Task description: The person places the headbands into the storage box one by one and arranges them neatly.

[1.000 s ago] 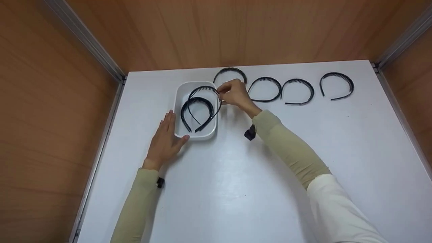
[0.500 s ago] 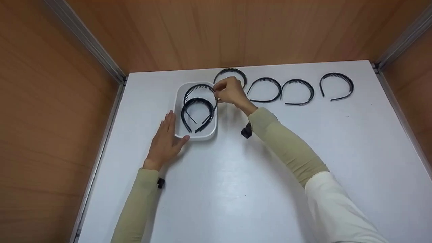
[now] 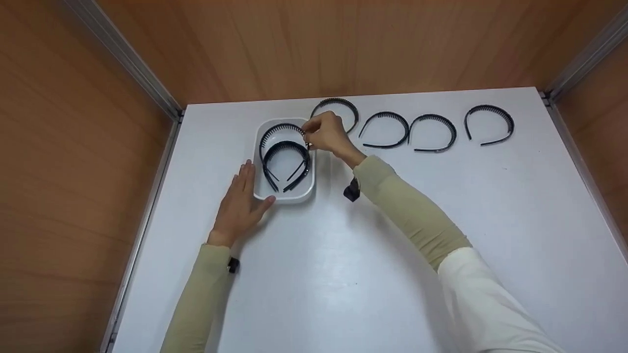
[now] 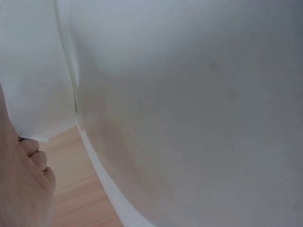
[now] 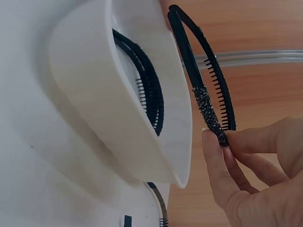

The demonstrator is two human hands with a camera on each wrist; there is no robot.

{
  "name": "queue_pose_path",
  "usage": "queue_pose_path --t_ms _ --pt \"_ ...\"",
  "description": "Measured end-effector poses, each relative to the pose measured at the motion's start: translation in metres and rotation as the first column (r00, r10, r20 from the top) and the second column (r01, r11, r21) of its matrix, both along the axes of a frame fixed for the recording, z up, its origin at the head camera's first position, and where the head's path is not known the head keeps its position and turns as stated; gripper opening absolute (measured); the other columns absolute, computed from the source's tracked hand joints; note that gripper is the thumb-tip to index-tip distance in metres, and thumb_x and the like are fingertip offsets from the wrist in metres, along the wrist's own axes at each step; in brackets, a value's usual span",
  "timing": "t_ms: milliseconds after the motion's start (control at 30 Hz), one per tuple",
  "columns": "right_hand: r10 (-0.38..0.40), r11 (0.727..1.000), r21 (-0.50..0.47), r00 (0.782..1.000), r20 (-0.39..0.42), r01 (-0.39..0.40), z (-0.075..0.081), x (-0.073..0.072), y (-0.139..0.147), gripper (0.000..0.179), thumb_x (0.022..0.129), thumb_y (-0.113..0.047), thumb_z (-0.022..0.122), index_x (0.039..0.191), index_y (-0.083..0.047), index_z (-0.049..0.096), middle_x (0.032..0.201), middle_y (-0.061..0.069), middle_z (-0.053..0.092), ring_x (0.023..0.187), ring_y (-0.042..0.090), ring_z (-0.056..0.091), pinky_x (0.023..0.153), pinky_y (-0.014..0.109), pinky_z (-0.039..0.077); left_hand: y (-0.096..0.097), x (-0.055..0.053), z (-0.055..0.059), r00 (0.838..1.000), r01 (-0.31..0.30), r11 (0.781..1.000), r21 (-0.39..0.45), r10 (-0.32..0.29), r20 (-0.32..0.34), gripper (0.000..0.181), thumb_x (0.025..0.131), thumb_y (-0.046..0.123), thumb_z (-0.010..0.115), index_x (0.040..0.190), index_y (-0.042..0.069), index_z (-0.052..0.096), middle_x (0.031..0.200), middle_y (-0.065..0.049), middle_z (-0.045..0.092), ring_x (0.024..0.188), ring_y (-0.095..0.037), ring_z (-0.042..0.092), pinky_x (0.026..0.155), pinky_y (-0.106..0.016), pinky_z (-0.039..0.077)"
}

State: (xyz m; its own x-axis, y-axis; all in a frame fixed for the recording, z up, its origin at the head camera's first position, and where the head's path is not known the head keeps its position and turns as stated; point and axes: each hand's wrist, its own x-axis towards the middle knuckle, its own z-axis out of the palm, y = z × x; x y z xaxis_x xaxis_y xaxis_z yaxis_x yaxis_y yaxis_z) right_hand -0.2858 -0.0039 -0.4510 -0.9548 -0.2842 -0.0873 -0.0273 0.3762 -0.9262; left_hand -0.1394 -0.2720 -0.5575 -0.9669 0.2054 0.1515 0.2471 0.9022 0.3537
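Note:
My right hand (image 3: 326,133) pinches a black toothed headband (image 3: 280,126) by its right side, over a white tub (image 3: 289,200). In the right wrist view, the pinched part of the headband (image 5: 203,106) is glittery, and the fingertips meet at it above the tub's rim. More black headbands (image 3: 297,185) lie nested inside the tub, partly behind the held one. My left hand (image 3: 236,211) lies with straight fingers along the tub's left wall, its thumb at the front corner. The left wrist view shows only part of that hand (image 4: 21,184) at its edge.
Several black headbands lie in a row along the table's back: one (image 3: 338,101) partly behind my right hand, two close together (image 3: 406,130), another (image 3: 511,125) far right. Wooden panels (image 3: 343,49) enclose the white table (image 3: 343,274) at the back and sides.
My right hand has moved left with the headband, carrying it from the tub's right side to over the headbands inside. My left hand has stayed still.

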Motion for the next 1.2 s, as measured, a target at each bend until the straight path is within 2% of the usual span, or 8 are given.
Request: queue_pose_path --t_ms 167,367,500,700,833,1200 --pt "0.003 0.999 0.038 1.0 -0.001 -0.003 -0.005 0.0 -0.003 0.023 0.092 0.004 0.073 0.113 0.002 0.081 0.105 0.015 0.076 0.091 0.017 0.071 0.07 0.023 0.066 0.001 0.0 0.0 1.0 -0.007 1.0 -0.002 0.007 0.0 0.102 0.105 0.066 0.052 0.171 0.002 0.01 0.18 -0.014 0.009 0.168 -0.031 0.01 0.138 -0.044 0.012" --pt "-0.005 0.99 0.138 0.997 -0.075 0.015 -0.015 -0.001 -0.006 0.021 0.09 0.001 0.075 0.109 -0.001 0.083 0.104 0.013 0.079 0.089 0.014 0.067 0.07 0.02 0.061 0.003 -0.001 0.0 1.0 -0.001 1.0 -0.003 0.001 -0.02 0.1 0.105 0.064 0.054 0.171 0.001 0.012 0.18 -0.015 0.012 0.167 -0.031 0.012 0.138 -0.045 0.014" --pt "-0.009 0.985 0.173 0.996 -0.089 0.024 -0.023 -0.002 -0.007 0.021 0.089 0.001 0.075 0.108 -0.002 0.084 0.104 0.013 0.079 0.09 0.014 0.066 0.071 0.02 0.057 0.003 -0.002 -0.001 1.0 -0.002 1.0 -0.005 0.002 -0.024 0.101 0.104 0.065 0.054 0.171 0.001 0.013 0.18 -0.014 0.013 0.167 -0.031 0.013 0.137 -0.045 0.015" --pt "-0.029 0.981 0.187 0.995 -0.094 0.046 -0.028 -0.001 -0.012 0.022 0.087 -0.001 0.074 0.106 -0.001 0.084 0.098 0.013 0.079 0.083 0.014 0.068 0.065 0.02 0.059 0.003 -0.003 0.001 1.0 0.007 1.0 0.004 -0.007 -0.025 0.101 0.104 0.063 0.056 0.171 0.001 0.013 0.18 -0.015 0.013 0.167 -0.032 0.013 0.137 -0.046 0.015" --pt "-0.033 0.979 0.195 0.994 -0.099 0.052 -0.029 0.0 -0.016 0.022 0.087 -0.002 0.073 0.106 -0.001 0.084 0.096 0.013 0.079 0.083 0.016 0.07 0.066 0.021 0.061 0.003 -0.001 0.002 1.0 0.01 1.0 0.024 -0.01 -0.023 0.1 0.105 0.062 0.057 0.171 0.001 0.013 0.18 -0.015 0.012 0.167 -0.033 0.013 0.137 -0.047 0.015" --pt "-0.006 0.985 0.172 0.997 -0.079 0.02 -0.031 0.003 -0.022 0.024 0.088 -0.002 0.071 0.109 0.003 0.081 0.098 0.015 0.078 0.079 0.018 0.072 0.061 0.021 0.063 0.0 0.0 0.001 1.0 0.012 1.0 0.021 -0.012 -0.01 0.1 0.105 0.061 0.058 0.17 0.0 0.014 0.18 -0.016 0.012 0.167 -0.033 0.012 0.138 -0.046 0.014"
